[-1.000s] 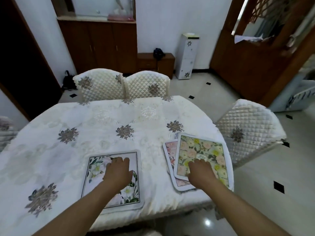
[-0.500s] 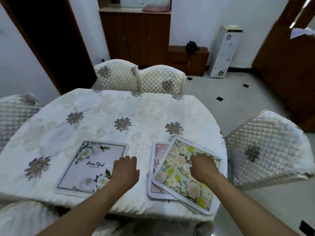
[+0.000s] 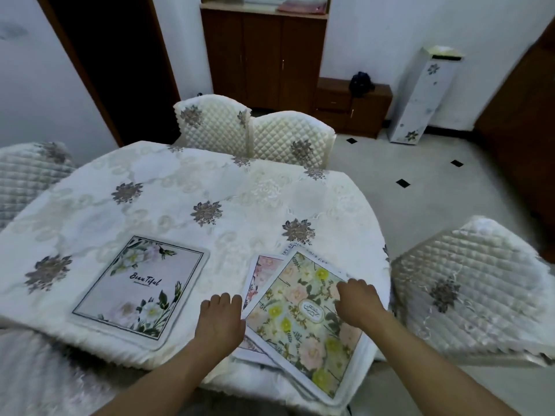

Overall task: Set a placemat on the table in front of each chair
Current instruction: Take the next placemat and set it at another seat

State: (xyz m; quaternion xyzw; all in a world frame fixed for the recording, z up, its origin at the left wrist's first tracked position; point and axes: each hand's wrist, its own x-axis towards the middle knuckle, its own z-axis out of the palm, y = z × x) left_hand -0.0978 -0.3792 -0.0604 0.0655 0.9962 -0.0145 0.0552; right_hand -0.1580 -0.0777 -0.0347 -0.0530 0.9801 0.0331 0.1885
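Note:
A white floral placemat [image 3: 141, 285] printed "Beautiful" lies flat near the front edge of the table [image 3: 186, 187], on the left. To its right sits a stack of placemats, topped by a yellow-and-pink flowered placemat [image 3: 303, 319] turned askew and overhanging the table edge. A pink placemat [image 3: 262, 270] shows beneath it. My left hand [image 3: 220, 319] rests at the top mat's left edge, fingers curled on it. My right hand [image 3: 359, 301] grips its right edge.
Two quilted cream chairs [image 3: 255, 130] stand at the far side, another quilted chair [image 3: 474, 292] at the right and another quilted chair [image 3: 27, 172] at the left. A brown cabinet [image 3: 264, 55] and a white floor unit [image 3: 420, 94] stand by the back wall.
My left hand left the "Beautiful" mat and moved right to the stack. The top flowered mat has been turned askew. My view has shifted, so the table sits further left.

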